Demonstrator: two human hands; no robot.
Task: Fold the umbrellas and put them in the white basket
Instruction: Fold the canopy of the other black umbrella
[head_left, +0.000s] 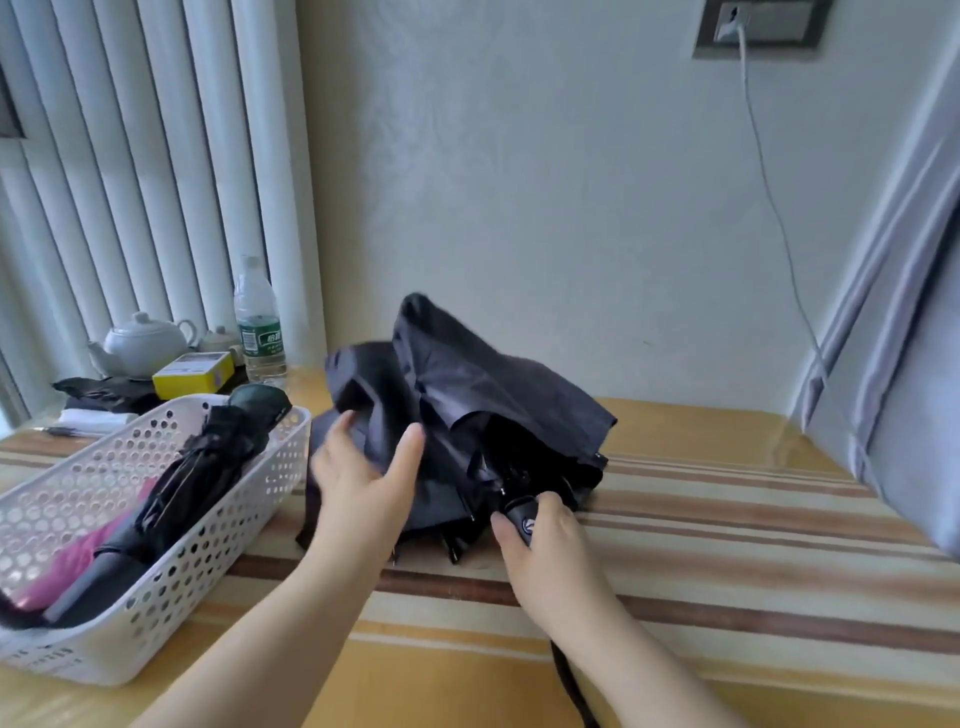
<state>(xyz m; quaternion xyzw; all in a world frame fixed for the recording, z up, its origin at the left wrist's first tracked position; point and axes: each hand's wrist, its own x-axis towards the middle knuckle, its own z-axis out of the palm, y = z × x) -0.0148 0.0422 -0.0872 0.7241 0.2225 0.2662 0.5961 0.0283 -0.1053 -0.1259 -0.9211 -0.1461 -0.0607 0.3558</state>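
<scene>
Black umbrella (467, 405) lies half folded on the striped table (727, 545), just right of the white basket (156, 519).

White teapot (140, 340), a yellow box (193, 373) and a water bottle (258, 322) stand far on the left, behind the basket. Inside the basket lie a folded black umbrella (202, 473) and a pink umbrella (78, 561), side by side. Next comes the left hand (363, 478), reaching forward with its fingers spread apart and straight, touching the loose dark cloth. To its right, the right hand (545, 551) has its fingers curled tight round the black handle (522, 519) at the near end. The cloth is puffed up and crumpled, with thin ribs poking out near the handle. A white cable (769, 197) hangs down the far wall on the right.
</scene>
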